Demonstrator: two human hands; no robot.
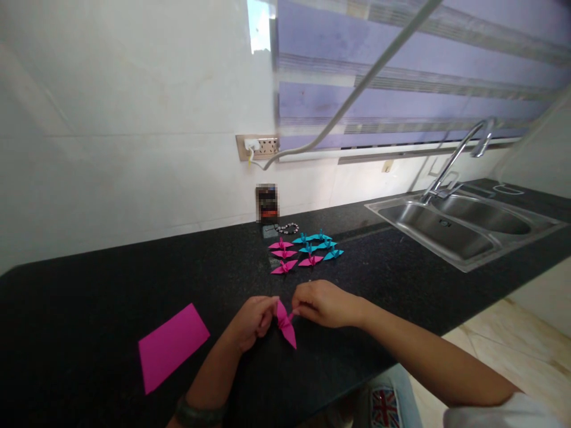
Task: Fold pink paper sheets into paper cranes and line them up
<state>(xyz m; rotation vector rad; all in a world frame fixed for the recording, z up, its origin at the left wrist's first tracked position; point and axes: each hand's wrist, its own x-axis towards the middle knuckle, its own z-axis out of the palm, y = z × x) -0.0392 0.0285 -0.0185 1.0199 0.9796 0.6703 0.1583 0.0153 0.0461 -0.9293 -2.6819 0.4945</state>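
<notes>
A pink origami crane (286, 326) is held between my two hands, just above the dark countertop (339, 356). My left hand (256, 321) pinches it at its left side with closed fingers. On the other side, the fingertips of my right hand (325, 303) close on a thin point of the paper. Beyond my hands several finished cranes stand in a group: pink cranes (284, 267) at the left and front, blue cranes (309, 247) at the right and back. To the left of my left arm lies a pink paper sheet (173, 348).
A beaded string (289, 228) lies behind the cranes, beside a blurred upright object (267, 204) against the wall. A double sink (450, 235) with a tall faucet (459, 157) is at the right. From the wall outlet (259, 147) a white cable (339, 116) rises across the view.
</notes>
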